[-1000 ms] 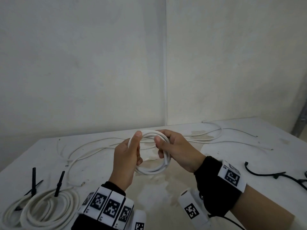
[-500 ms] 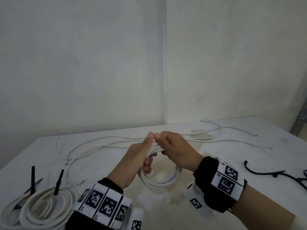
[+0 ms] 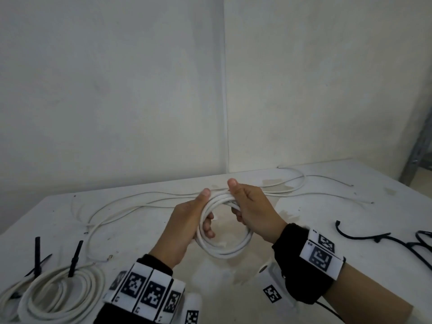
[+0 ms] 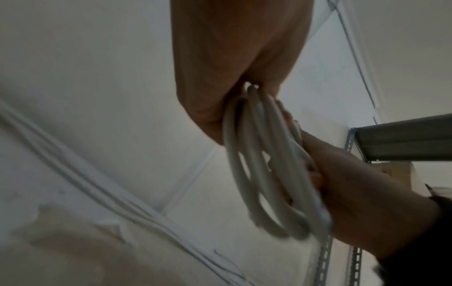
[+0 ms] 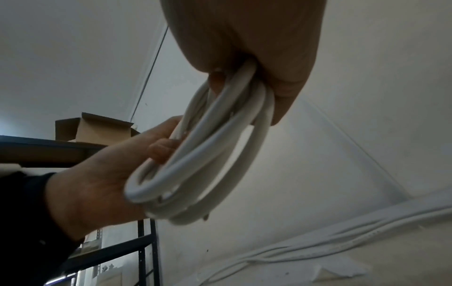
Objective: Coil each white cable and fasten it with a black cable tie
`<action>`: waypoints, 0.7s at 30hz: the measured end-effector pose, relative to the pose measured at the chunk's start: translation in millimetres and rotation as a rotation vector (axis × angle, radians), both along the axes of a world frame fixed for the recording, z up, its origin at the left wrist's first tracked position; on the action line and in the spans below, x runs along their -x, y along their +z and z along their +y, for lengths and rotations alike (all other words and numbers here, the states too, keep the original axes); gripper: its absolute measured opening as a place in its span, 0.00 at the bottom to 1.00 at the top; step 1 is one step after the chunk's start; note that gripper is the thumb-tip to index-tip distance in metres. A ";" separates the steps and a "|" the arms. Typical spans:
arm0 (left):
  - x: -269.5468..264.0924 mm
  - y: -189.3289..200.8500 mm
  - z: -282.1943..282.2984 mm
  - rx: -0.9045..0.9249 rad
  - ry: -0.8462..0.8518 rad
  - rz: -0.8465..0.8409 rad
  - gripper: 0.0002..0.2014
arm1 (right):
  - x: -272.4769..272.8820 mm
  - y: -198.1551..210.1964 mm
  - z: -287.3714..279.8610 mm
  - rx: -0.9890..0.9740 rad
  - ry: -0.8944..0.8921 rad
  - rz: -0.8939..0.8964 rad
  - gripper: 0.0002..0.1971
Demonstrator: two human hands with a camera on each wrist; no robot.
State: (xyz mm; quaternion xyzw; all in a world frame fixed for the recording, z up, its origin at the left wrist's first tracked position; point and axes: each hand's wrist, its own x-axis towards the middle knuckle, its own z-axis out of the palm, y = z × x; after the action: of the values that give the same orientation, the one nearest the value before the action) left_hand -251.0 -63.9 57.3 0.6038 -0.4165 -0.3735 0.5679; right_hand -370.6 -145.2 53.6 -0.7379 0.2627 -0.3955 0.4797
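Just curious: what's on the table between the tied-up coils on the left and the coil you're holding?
Loose white cables lie on the table there, seen in the head view.

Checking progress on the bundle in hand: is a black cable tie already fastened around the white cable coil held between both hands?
No: the white cable coil gripped by the left hand and right hand shows only bare white loops.

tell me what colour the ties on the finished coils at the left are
Black. The cable ties stand up from the white finished coils on the table's near left, clearest in the head view.
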 end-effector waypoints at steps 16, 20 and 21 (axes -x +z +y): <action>20.4 -3.9 -8.1 0.064 0.031 0.040 0.21 | 31.1 -1.6 -1.4 0.089 0.124 0.114 0.11; 19.5 -2.0 -12.0 0.035 -0.089 -0.169 0.19 | 39.6 -4.0 -4.5 0.083 0.083 0.122 0.07; 20.9 -1.1 -12.8 0.042 -0.119 -0.199 0.17 | 42.4 -4.9 -5.5 0.080 0.073 0.117 0.06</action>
State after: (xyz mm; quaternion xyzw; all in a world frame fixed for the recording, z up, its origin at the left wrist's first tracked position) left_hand -271.9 -76.7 56.3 0.6000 -0.5135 -0.3360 0.5132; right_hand -412.9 -150.7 48.7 -0.7874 0.2473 -0.3439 0.4478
